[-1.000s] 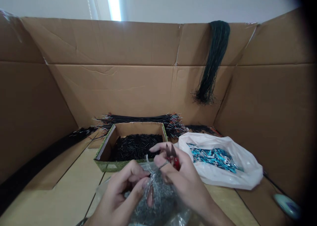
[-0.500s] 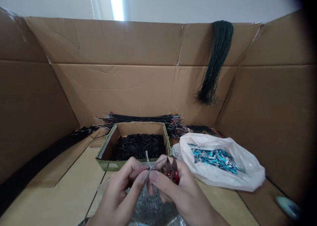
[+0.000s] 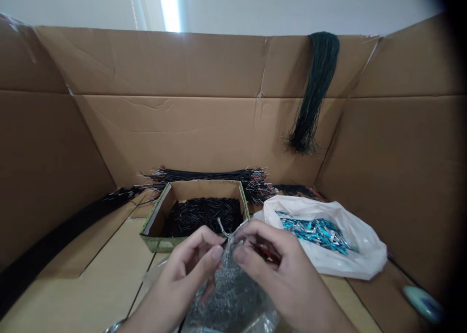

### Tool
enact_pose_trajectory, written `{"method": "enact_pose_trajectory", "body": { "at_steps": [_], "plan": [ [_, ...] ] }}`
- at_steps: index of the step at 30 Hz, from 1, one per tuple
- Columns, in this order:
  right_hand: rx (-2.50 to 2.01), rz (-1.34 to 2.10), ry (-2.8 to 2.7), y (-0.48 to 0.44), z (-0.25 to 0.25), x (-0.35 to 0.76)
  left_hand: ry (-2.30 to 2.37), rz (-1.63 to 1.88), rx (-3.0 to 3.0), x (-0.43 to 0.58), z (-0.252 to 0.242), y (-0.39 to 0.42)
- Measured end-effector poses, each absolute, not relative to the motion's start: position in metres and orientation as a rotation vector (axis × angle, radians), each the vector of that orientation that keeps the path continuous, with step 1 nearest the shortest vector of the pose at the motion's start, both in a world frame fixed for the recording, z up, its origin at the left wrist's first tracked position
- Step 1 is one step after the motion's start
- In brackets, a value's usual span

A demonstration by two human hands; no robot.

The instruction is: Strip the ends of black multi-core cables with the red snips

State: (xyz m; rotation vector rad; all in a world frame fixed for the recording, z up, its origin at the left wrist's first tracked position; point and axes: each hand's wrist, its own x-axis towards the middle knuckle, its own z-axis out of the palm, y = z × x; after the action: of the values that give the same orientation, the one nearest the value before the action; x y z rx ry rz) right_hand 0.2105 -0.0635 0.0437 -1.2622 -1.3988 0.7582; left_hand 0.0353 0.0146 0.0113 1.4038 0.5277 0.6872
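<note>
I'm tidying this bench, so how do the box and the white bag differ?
The box has firm straight walls, while the white bag is soft and crumpled. The box holds black pieces, while the bag holds shiny blue and silver pieces. Both are open and hold many small loose pieces.

The left hand (image 3: 189, 262) and right hand (image 3: 280, 267) grip the twisted neck of a clear plastic bag (image 3: 228, 294) of small silvery pieces, with red-handled snips (image 3: 265, 252) tucked under the right fingers. Just beyond stand a green-edged box (image 3: 156, 243) of black tubes (image 3: 204, 216) and a white plastic bag (image 3: 361, 245) of blue-and-silver pieces, on the counter (image 3: 98, 270).
</note>
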Motion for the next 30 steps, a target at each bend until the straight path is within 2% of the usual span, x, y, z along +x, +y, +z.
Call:
{"method": "enact_pose_trajectory", "body": {
  "at_steps": [7, 12, 15, 20, 30],
  "plan": [
    [-1.245, 0.123, -1.648, -0.065, 0.027, 0.209, 0.609, 0.662, 1.438, 0.038, 0.020, 0.001],
    [-1.308, -0.129, -1.993, -0.065, 0.024, 0.220, 0.651, 0.595, 1.642, 0.032, 0.024, 0.007],
    [-1.381, -0.045, -2.030, -0.062, 0.022, 0.222, 0.689, 0.507, 1.768, 0.027, 0.025, 0.016],
    [-1.624, 0.404, -1.810, -0.073, 0.018, 0.227, 0.704, 0.423, 1.788, 0.017, 0.021, 0.029],
    [-1.812, 0.503, -1.820, -0.099, 0.012, 0.220, 0.846, 0.176, 2.111, 0.008, 0.003, 0.016]
  ]
}}
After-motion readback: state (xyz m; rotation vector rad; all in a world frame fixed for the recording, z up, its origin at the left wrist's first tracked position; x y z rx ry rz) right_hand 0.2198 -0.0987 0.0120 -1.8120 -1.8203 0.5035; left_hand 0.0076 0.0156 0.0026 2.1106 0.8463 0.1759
